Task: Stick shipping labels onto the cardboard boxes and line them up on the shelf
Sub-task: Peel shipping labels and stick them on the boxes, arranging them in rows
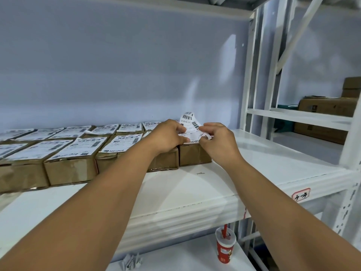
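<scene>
Since the label (192, 125) needs peeling before it sticks, both hands (169, 133) (218, 136) pinch it right over the box (193, 155).

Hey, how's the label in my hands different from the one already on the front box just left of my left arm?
The label in hand curls and stands up above the rightmost box; the stuck label lies flat on its box top. The label in hand is pinched by the left hand and right hand; the stuck label has no hand on it. Both are white with black barcodes.
</scene>
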Demonstrator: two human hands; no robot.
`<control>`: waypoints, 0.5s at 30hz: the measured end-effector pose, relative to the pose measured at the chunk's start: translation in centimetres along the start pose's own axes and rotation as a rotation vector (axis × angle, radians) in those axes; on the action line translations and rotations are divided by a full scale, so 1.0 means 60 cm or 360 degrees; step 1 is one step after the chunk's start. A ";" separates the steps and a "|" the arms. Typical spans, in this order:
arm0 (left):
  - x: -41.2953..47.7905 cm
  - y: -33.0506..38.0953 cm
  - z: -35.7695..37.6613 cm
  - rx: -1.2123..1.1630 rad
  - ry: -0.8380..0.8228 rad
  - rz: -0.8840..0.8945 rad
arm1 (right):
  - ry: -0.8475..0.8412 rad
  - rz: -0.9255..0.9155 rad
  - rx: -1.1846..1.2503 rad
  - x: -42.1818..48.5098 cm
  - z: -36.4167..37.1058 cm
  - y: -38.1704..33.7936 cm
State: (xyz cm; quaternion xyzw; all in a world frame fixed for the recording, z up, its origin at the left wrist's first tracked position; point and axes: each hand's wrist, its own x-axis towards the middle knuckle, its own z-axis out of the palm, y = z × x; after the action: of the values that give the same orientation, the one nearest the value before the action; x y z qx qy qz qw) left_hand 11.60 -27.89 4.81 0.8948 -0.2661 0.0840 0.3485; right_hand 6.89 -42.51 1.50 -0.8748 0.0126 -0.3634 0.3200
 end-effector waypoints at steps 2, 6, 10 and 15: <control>0.002 -0.003 -0.002 -0.0021 -0.0035 -0.0021 | -0.0023 0.0025 -0.0014 0.000 -0.002 0.000; 0.005 -0.005 -0.005 -0.0071 -0.0080 -0.0012 | -0.0007 0.0056 -0.0009 0.000 -0.001 -0.001; 0.005 -0.007 -0.005 -0.0010 -0.0093 0.0001 | -0.0008 0.0107 -0.0002 -0.001 -0.001 -0.003; 0.006 -0.007 -0.004 0.0037 -0.0086 -0.0004 | -0.0029 0.0283 0.0138 -0.006 -0.003 -0.005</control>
State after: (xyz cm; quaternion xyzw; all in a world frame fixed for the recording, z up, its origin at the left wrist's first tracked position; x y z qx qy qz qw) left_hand 12.13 -27.60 4.86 0.9011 -0.2733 0.0625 0.3309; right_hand 6.44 -42.29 1.51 -0.8589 0.0717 -0.3260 0.3885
